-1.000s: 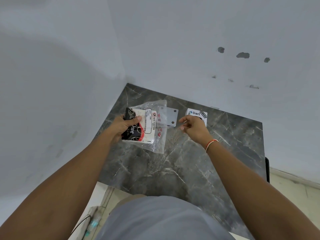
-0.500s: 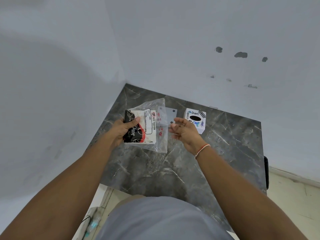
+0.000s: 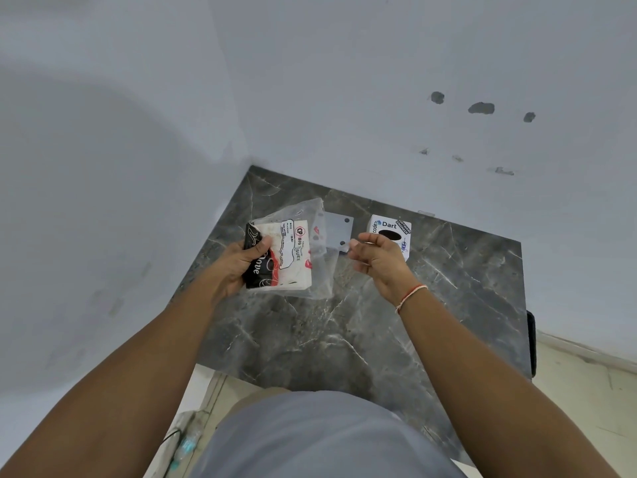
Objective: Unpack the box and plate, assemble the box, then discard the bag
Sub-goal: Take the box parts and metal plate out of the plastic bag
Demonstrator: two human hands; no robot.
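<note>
My left hand [image 3: 238, 267] grips a clear plastic bag [image 3: 322, 281] holding a black, white and red tissue pack [image 3: 289, 263], a little above the dark marble table [image 3: 344, 343]. My right hand [image 3: 377, 262] hovers just right of the bag's open edge with its fingers curled and apart; nothing shows in it. A thin grey plate [image 3: 339, 229] with two dark holes lies flat on the table behind the bag. A white box [image 3: 387, 231] printed "Dart", with a black oval hole on top, stands right of the plate, partly behind my right hand.
The table sits in a corner, with white walls at the left and back. Its right edge drops to a pale floor [image 3: 586, 391]. My grey-clad body [image 3: 317, 439] is at the near edge. Cables lie on the floor at lower left [image 3: 182, 443].
My right hand came from beside the plate to the bag's right edge, then eased slightly right. My left hand has tilted the bagged pack a little. The Dart box shows more fully.
</note>
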